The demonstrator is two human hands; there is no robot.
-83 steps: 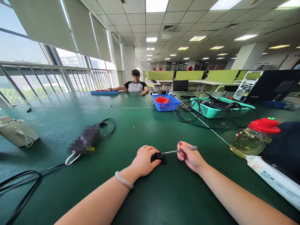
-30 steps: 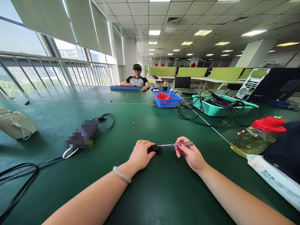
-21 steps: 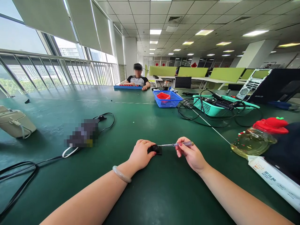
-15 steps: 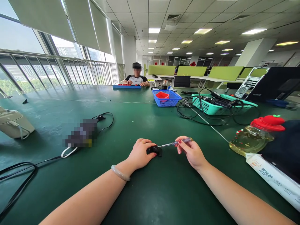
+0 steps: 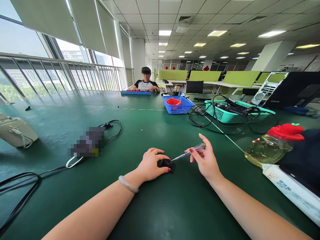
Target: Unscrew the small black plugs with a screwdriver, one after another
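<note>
My left hand (image 5: 152, 164) rests on the green table (image 5: 155, 206) and grips a small black part (image 5: 166, 163) between thumb and fingers. My right hand (image 5: 205, 160) pinches a slim clear-handled screwdriver (image 5: 189, 152), its index finger raised. The screwdriver slopes down to the left and its tip touches the top of the black part. A pale bangle (image 5: 128, 184) circles my left wrist.
A pixelated dark object with a black cable (image 5: 112, 128) lies left. A beige bag (image 5: 15, 132) sits far left. A red-capped bottle (image 5: 272, 146) and a white pack (image 5: 291, 191) lie right. A blue basket (image 5: 178, 105), a teal basket of cables (image 5: 232, 113) and a seated person (image 5: 145, 81) are beyond.
The screwdriver has tilted from nearly level to sloping down onto the black part, and my right index finger has lifted. My left hand has shifted slightly over the part.
</note>
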